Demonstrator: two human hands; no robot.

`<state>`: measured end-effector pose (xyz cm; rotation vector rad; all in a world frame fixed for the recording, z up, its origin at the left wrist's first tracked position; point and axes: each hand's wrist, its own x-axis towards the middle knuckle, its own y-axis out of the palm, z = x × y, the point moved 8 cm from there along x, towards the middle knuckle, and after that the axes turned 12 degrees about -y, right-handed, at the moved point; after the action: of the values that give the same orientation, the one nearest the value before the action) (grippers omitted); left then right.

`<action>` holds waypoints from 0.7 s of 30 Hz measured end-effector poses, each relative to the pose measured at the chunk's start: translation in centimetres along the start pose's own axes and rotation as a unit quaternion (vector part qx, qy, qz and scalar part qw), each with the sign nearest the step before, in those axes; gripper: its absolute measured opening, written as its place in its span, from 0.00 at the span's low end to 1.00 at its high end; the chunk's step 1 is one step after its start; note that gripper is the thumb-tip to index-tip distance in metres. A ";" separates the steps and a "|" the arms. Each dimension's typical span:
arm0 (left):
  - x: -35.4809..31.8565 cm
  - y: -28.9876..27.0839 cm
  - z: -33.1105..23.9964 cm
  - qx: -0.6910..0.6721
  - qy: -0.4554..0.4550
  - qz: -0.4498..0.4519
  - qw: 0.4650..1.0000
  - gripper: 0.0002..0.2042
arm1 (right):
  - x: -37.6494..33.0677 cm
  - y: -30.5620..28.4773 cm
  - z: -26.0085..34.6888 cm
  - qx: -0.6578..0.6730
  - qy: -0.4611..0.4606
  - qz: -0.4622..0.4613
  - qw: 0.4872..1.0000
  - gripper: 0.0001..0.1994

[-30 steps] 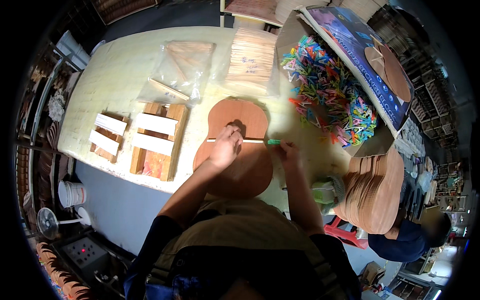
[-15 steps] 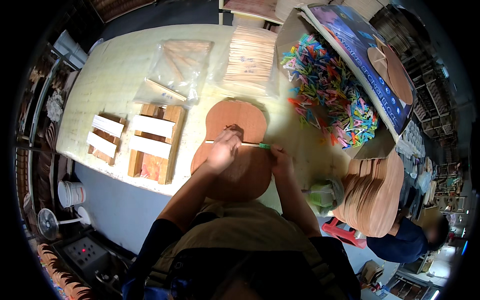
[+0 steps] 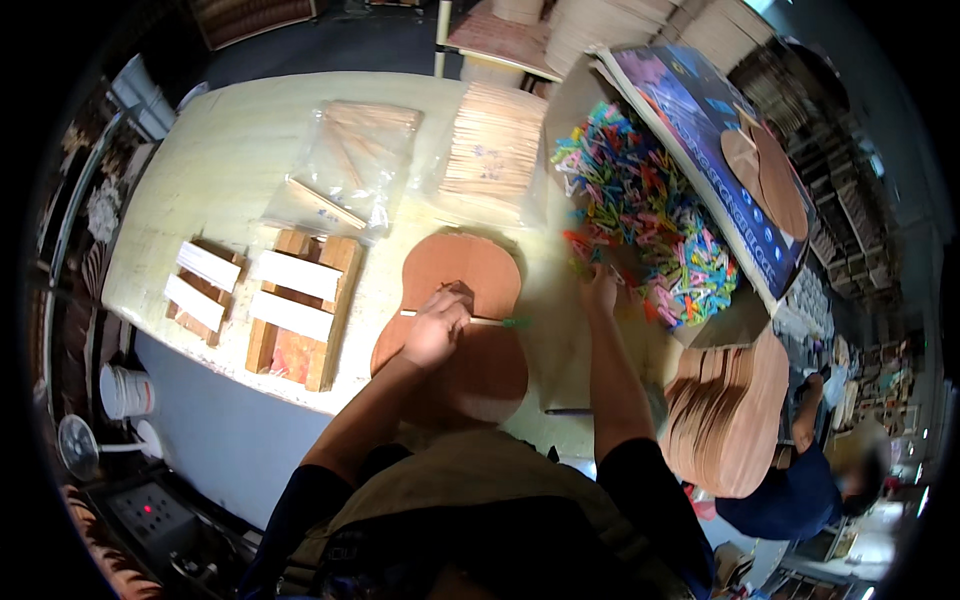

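1. My left hand [image 3: 440,324] lies over the guitar-shaped wooden board [image 3: 478,362], fingers bent down at the pale strip [image 3: 486,321] across its waist; I can't tell whether they pinch it.
2. A green clip [image 3: 515,322] sits at the strip's right end, by the board's edge.
3. My right hand [image 3: 600,289] is at the near left edge of the coloured clips [image 3: 648,215] heaped in the open box [image 3: 705,125]; I can't tell whether its fingers are apart or closed.
4. The board lies on the bench [image 3: 230,135] before me, right of a wooden frame [image 3: 290,315].
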<state>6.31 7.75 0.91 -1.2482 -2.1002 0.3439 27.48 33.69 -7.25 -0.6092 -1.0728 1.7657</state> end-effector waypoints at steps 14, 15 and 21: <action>0.0 -0.7 -0.1 -0.004 0.004 -0.027 1.000 0.06 | -2.0 5.1 22.9 -0.080 -0.242 0.050 0.966 0.22; -0.1 -0.4 0.4 0.001 -0.002 -0.019 1.000 0.06 | -1.9 5.6 24.0 -0.089 -0.262 0.053 0.959 0.23; -0.4 -0.2 1.1 -0.012 -0.024 -0.004 1.000 0.07 | -3.0 12.3 29.6 0.294 -0.162 0.334 0.881 0.16</action>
<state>5.58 7.46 0.07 -1.2563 -2.1561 0.3490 0.04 17.21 -3.55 -0.3096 -0.4738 2.7245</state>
